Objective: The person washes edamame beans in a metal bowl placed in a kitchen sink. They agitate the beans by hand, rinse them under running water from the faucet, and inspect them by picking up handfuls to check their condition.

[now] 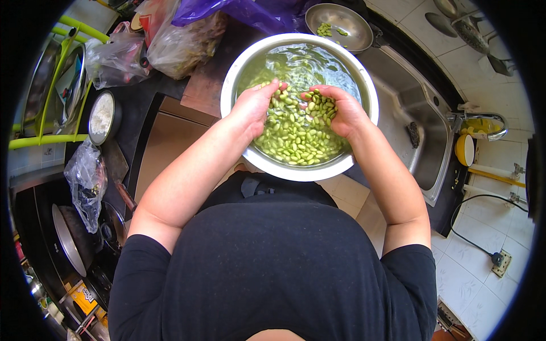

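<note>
A round metal basin [298, 171] with a pale rim is in front of me, filled with water and many shelled green soybeans [296, 136]. My left hand [257, 109] dips in at the left side, fingers curled round some beans, a few showing near its thumb. On the right, my right hand [344, 115] is cupped, with a heap of beans lying against its palm and fingers. Both hands face each other over the beans, a gap of beans and water between them. The lower fingers of each are partly hidden by beans.
Behind the basin, a metal pan [341, 25] holds a few beans. A steel sink [421, 102] with a faucet [495, 126] lies to the right. A cleaver [118, 167], a bowl of white grains [102, 118], plastic bags [185, 45] and a green rack [48, 139] are on the left.
</note>
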{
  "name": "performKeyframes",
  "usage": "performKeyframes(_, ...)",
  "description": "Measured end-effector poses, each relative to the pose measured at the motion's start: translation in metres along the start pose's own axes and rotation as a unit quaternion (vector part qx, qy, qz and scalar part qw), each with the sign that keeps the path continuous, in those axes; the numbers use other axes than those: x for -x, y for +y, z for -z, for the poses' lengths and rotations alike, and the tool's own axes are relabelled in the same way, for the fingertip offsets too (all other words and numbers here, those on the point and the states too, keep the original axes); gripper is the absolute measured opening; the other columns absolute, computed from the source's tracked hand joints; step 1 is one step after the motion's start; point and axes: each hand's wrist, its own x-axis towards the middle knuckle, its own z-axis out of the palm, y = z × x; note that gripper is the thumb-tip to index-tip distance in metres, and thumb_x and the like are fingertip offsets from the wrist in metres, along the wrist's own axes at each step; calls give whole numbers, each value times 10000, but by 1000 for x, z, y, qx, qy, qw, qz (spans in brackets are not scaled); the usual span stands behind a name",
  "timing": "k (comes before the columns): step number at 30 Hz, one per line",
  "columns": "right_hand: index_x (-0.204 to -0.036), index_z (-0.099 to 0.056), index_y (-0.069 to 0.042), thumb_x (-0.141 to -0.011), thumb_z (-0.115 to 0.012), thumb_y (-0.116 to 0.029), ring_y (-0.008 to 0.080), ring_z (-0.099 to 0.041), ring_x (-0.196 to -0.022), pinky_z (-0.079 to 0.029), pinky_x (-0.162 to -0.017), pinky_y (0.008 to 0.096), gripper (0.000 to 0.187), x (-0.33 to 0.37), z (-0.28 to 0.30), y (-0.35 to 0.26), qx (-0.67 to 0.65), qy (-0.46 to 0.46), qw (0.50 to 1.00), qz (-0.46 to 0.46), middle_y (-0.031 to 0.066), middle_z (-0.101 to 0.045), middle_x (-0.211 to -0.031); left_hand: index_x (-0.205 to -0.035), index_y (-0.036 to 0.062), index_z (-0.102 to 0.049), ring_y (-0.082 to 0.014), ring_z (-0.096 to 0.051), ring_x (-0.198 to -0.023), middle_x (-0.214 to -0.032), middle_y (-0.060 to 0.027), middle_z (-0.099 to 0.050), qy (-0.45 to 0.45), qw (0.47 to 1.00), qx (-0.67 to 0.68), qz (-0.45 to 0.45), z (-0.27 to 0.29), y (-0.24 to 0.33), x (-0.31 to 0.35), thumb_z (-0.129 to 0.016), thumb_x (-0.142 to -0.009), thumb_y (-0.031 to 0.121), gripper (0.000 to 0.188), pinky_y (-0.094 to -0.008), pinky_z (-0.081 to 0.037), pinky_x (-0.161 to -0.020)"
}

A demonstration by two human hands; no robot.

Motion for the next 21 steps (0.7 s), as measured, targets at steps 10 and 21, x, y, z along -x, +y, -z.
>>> performKeyframes(10, -1029, -594, -102, -796, -535, -329, 185, -464, -1005, -367, -844, 337, 330, 12, -4, -8, 315, 86, 938, 114, 54, -552, -1086, -1138, 32, -485, -161, -453, -1054, -1113, -73, -512, -23, 989, -83, -120, 4, 8, 0, -520, -858, 209, 333, -295, -370, -885)
performKeyframes(21, -1271, -409, -114, -811, -516, -357, 306, -267, -1255, -213, -978, 506, 531, -20, -9, -36, 338, 190, 919, 68, 134, -334, -1350, -1287, 0, -329, -236, -356, -1195, -1304, -166, -368, 58, 977, -158, -131, 0, 23, -38, -467, -873, 258, 506, -354, -271, -983)
